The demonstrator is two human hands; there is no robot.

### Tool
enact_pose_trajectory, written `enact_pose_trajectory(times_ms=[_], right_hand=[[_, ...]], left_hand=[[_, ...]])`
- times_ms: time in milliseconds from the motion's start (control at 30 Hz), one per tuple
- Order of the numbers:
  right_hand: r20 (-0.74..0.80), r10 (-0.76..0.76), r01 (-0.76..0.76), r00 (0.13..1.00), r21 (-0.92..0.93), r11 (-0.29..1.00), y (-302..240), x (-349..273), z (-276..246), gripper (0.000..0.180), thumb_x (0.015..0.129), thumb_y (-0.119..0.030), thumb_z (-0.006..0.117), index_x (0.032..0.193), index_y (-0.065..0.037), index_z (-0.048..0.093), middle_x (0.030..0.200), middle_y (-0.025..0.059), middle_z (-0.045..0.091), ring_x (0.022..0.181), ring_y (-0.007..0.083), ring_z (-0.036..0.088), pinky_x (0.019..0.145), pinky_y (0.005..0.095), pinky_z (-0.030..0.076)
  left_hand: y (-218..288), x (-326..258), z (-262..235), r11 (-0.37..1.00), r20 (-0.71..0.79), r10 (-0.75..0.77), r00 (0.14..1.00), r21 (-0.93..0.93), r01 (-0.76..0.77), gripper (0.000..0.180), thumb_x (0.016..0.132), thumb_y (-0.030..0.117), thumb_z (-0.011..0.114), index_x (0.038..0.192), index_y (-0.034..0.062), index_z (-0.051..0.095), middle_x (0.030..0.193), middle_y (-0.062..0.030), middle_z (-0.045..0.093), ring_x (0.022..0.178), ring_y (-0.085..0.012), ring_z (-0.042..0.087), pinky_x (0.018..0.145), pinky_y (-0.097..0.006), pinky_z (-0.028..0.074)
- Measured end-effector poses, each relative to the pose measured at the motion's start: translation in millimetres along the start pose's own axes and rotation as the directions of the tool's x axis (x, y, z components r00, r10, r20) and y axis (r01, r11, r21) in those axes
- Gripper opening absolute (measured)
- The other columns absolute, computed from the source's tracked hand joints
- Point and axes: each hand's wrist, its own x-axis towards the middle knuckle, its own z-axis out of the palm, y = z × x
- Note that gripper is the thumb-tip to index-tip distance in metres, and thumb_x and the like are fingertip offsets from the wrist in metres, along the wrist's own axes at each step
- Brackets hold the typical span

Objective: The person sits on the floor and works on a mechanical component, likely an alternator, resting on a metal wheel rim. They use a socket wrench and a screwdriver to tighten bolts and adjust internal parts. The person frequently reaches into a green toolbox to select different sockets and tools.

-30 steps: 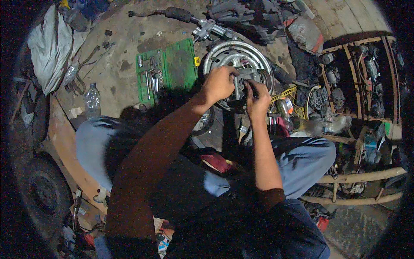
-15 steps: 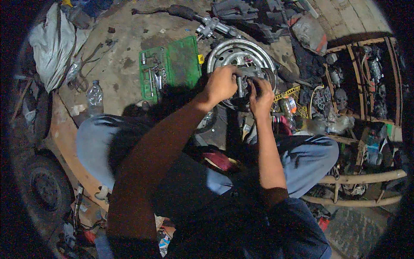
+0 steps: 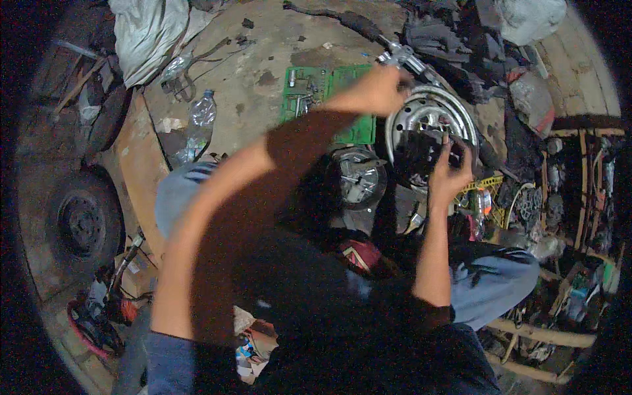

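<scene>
My left hand (image 3: 382, 91) is stretched out past the green socket case, smeared by motion. It is close to a silver metal tube assembly (image 3: 409, 60) and the far edge of the wheel rim; whether it holds anything cannot be made out. A dark metal part (image 3: 418, 150) rests on the near side of the silver wheel rim (image 3: 397, 125). At that part's right edge, my right hand (image 3: 451, 176) grips it with bent fingers and thumb, though shadow hides the exact contact. Sockets and tools lie in the open green case (image 3: 355, 125).
A round clear-topped container (image 3: 359, 178) stands before the case. To the left are a plastic bottle (image 3: 201, 118) and a tyre (image 3: 82, 220). Dark cloth-like scrap (image 3: 447, 39) lies beyond the rim. On the right stands a wooden rack (image 3: 582, 191) with parts.
My left hand has left the dark part and swung outward, away from my right hand. My right hand stays at the part. The whole view has shifted, moving the scene rightward and down.
</scene>
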Motion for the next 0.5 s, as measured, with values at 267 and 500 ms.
enact_pose_trajectory(times_ms=[267,500], right_hand=[[0.293,0.139,-0.185,0.946,0.135,0.973,-32,-43,86,0.012,0.087,-0.006,0.069,0.095,0.001,0.064,0.086,0.0058,0.066,0.081,0.0119,0.057,0.073,0.0272,0.047],[0.472,0.262,-0.323,0.842,0.051,0.945,26,-65,175,0.013,0.086,-0.007,0.073,0.092,0.002,0.065,0.083,0.0043,0.065,0.079,0.0116,0.056,0.077,0.0274,0.046]], left_hand=[[-55,-18,-153,0.941,-0.004,-0.061,0.998,0.333,0.059,0.035,0.088,0.032,0.064,0.113,0.0074,0.069,0.105,-0.0194,0.07,0.099,-0.0359,0.067,0.091,-0.045,0.051],[-223,-105,-91,0.906,0.066,-0.273,0.96,0.354,0.233,0.031,0.088,0.024,0.062,0.111,0.0033,0.068,0.103,-0.0211,0.069,0.1,-0.0399,0.065,0.09,-0.048,0.051]])
